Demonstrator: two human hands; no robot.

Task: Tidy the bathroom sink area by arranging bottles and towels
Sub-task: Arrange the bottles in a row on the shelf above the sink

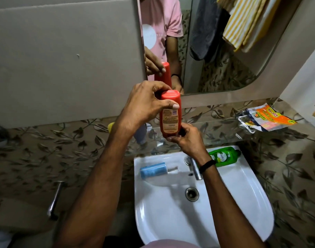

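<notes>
1. The room is a small bathroom with leaf-pattern tiles. A white sink (242, 203) sits at 6 o'clock, a glass shelf (215, 129) runs above it, and a mirror (224, 68) hangs at 1 o'clock.
2. The fingers (174, 106) of the left hand (144, 104) are curled and clamped on the top end of the red bottle (171, 117). The right hand (189, 140) pinches its lower end with curled fingers; I cannot tell if a cap is there.
3. The red bottle is in the air, almost upright, at 12 o'clock from the drain and just in front of the shelf. It touches only the hands.
4. I judge the step is to put this bottle on the shelf. To do it well, keep the upper grip firm, lower the bottle straight, and let go only when it stands stable.
5. A green bottle (223, 156) lies on the sink rim at 2 o'clock from the drain, and a blue bottle (153, 170) lies at 10 o'clock. The tap (195, 167) is between them. Neither bottle is arranged yet.
6. On the shelf, a pale bottle (141, 133) stands at 8 o'clock from the red one, partly hidden by the left forearm, and could be knocked. A crumpled packet (267, 119) takes the place at 3 o'clock.
7. A striped towel (246, 24) and a grey towel (205, 29) show only as reflections in the mirror.
</notes>
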